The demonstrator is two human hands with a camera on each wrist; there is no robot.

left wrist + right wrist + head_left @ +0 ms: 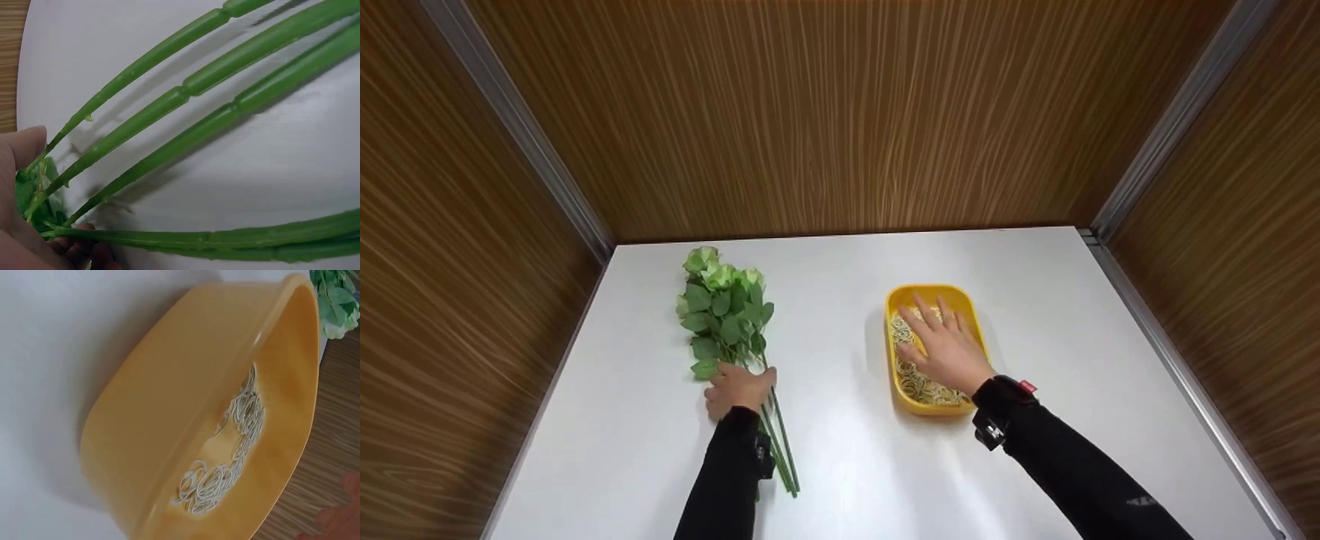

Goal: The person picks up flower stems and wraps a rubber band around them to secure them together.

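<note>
**Flower stems under the left hand, rubber bands under the right**

Flower stems (780,442) lie as a bunch on the white table (840,480), blooms pointing toward the far wooden wall and cut ends toward the person. The left hand (737,389) is curled over the bunch just below the leaves (724,319), so the leaves and pale green blooms (716,274) lie beyond the knuckles and the bare stems run back alongside the forearm. The left wrist view shows the stems (225,112) fanning apart from the grip, with the fingertips (84,250) wrapped under them where they gather.

Well apart to the right sits a yellow tray (901,395) holding a loose heap of rubber bands (913,382). The right hand (945,349) lies flat over the tray with its fingers spread and straight, palm down on the bands; it pinches nothing that can be seen. In the right wrist view, the bands (225,455) lie along the tray (169,410) floor.
</note>
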